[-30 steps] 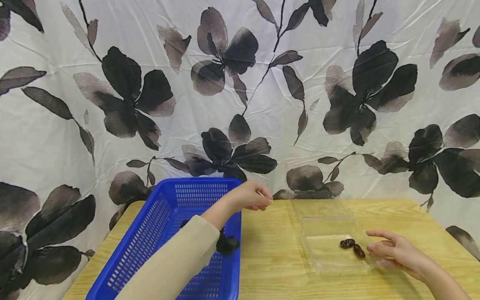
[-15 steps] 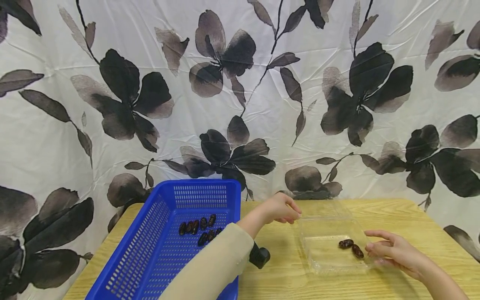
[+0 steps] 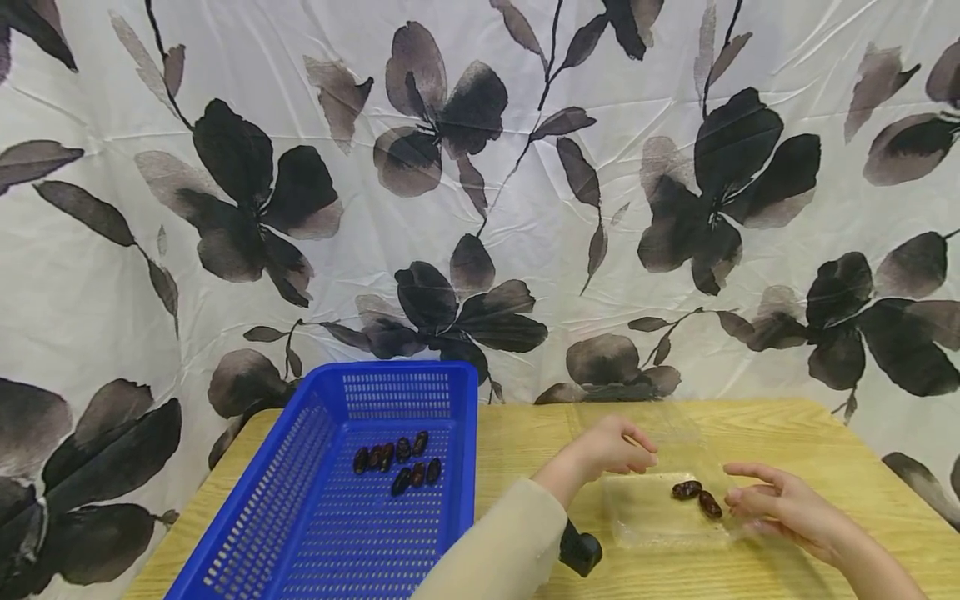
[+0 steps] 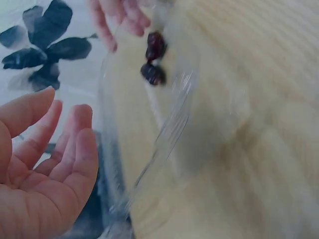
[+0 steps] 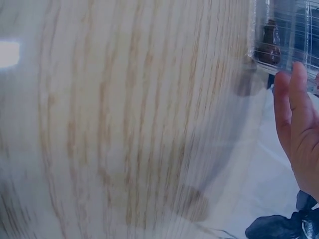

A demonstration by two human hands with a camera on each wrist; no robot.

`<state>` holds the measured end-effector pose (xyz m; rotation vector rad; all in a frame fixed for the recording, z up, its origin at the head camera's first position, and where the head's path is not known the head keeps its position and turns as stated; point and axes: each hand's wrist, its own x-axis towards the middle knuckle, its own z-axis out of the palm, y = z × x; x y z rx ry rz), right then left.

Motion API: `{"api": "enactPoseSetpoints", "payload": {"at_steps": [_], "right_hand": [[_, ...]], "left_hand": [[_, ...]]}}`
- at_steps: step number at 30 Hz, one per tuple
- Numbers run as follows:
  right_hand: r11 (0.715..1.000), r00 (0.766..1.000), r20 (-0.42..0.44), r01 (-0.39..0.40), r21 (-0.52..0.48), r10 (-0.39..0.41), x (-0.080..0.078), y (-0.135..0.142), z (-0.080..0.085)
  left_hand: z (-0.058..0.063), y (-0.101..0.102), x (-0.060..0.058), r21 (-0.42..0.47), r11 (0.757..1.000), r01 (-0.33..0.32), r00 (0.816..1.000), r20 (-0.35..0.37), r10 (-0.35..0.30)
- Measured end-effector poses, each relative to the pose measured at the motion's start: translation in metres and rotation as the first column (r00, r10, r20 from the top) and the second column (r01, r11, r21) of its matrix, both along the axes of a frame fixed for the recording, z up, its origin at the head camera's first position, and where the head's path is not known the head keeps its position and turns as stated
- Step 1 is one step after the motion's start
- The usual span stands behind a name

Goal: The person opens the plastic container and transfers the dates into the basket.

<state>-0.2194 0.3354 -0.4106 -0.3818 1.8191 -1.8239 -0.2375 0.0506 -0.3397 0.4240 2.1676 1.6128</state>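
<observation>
Two dark, glossy dates (image 3: 686, 490) lie end to end in the right half of a clear plastic box (image 3: 637, 537). My left hand (image 3: 617, 446) hovers above the box's left side with nothing between its relaxed fingers; the left wrist view shows its bare palm and the dates (image 4: 153, 73) beyond. At the box's right wall is my right hand (image 3: 795, 508), fingers extended, fingertips right at the plastic. In the right wrist view those straight fingers (image 5: 298, 97) meet the box's edge.
A blue perforated plastic basket (image 3: 471, 450) stands left on the wooden table (image 3: 517, 467), with several dates (image 3: 402, 450) in two rows inside. The box's clear lid (image 3: 637, 415) lies folded back behind it. A floral cloth (image 3: 465, 208) hangs along the table's back edge.
My left hand has moved right, from the basket's right rim across the table to over the clear box. My right hand has stayed at the box's right side; the two dates there have not moved.
</observation>
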Motion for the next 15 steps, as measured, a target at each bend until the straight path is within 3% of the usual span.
{"api": "enactPoseSetpoints", "payload": {"at_steps": [4,7,15], "right_hand": [[1.0,1.0,-0.014,0.007,0.006,-0.007,0.001,0.001,-0.002],[1.0,1.0,-0.023,0.008,0.007,-0.008,0.002,0.002,-0.003],[1.0,0.999,-0.04,0.008,0.007,-0.008,0.0,0.001,-0.004]], "left_hand": [[-0.014,0.016,-0.001,0.037,0.999,0.0,1.0,-0.001,0.0],[-0.025,0.029,-0.001,0.04,0.999,-0.012,0.999,-0.042,0.013],[-0.042,0.062,0.005,-0.09,0.983,-0.158,0.97,-0.201,0.137]]}}
